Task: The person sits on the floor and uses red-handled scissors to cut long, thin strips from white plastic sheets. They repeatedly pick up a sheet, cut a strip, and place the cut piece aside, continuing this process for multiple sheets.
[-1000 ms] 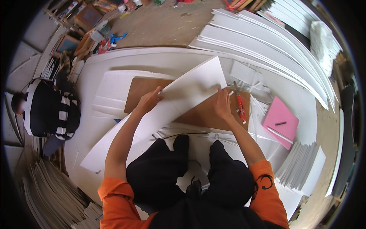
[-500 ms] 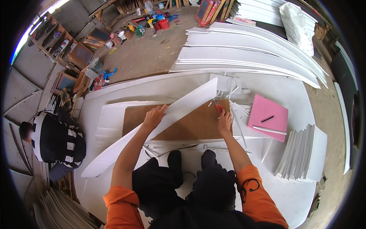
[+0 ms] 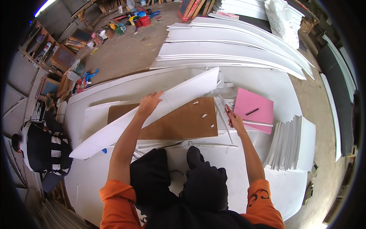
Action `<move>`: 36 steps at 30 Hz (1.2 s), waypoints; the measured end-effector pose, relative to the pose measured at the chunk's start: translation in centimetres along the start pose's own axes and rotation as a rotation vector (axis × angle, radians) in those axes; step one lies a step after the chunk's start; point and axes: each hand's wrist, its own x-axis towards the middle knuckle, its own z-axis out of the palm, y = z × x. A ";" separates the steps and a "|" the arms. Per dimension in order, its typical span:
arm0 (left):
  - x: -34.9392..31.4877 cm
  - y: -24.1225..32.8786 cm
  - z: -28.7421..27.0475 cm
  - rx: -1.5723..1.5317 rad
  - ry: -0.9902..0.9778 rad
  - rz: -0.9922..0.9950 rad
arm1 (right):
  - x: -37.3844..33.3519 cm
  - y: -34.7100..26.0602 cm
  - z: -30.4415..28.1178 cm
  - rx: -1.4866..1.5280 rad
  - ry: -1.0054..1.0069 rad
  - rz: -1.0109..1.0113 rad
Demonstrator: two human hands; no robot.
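One long white panel (image 3: 183,95) slants over the brown board (image 3: 183,124), the left hand (image 3: 150,104) gripping its upper edge. Right of the board, the right hand (image 3: 235,120) closes its fingers round a red cutter (image 3: 228,109). Three scraps (image 3: 204,115) on the board suggest some cutting is done; the panel's faint lines look uncut.

Left hand (image 3: 150,104) reaches forward; right hand (image 3: 235,120) curls closed.
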 end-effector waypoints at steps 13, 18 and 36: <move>3.0 3.5 1.2 -0.024 -0.053 0.268 | -5.8 -6.7 -3.8 0.545 -0.101 -0.144; 4.1 2.0 2.5 -0.131 -0.116 0.078 | -6.6 -10.7 1.6 0.349 -0.212 -0.200; 3.7 1.3 4.6 -0.195 0.107 0.108 | -5.4 -10.1 14.4 -0.621 -0.025 -0.404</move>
